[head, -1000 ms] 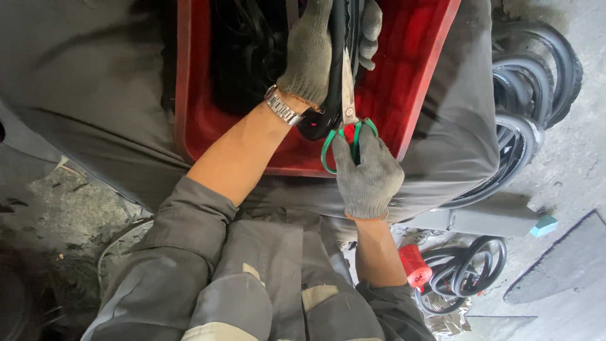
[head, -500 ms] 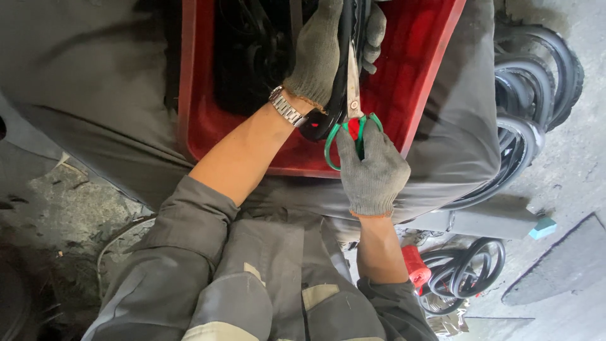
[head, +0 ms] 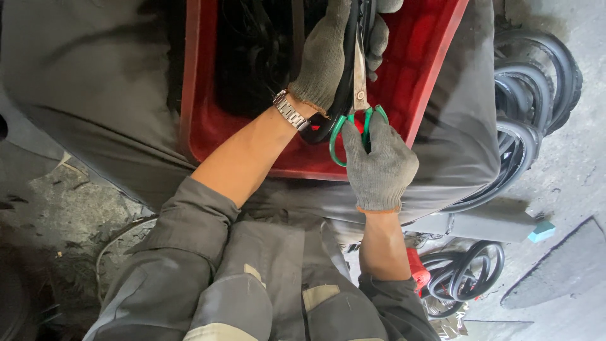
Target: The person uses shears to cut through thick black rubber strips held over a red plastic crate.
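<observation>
My left hand [head: 329, 53], in a grey knit glove with a metal watch at the wrist, grips a black rubber strip [head: 346, 82] over a red plastic crate [head: 435, 57]. My right hand [head: 379, 167], also gloved, holds green-handled scissors [head: 357, 107] by the loops. The blades point up along the strip, right beside my left hand. The blade tips and the strip's upper end run out of view at the top.
The crate holds a pile of black rubber pieces [head: 252, 57] and rests on a grey cloth [head: 88, 82]. Black rubber tyres [head: 536, 82] stack at the right. More rubber loops [head: 467, 271] and a red object [head: 416, 268] lie on the concrete floor near my knees.
Both hands and the scissors have shifted slightly up and to the right along the strip. The grips are unchanged.
</observation>
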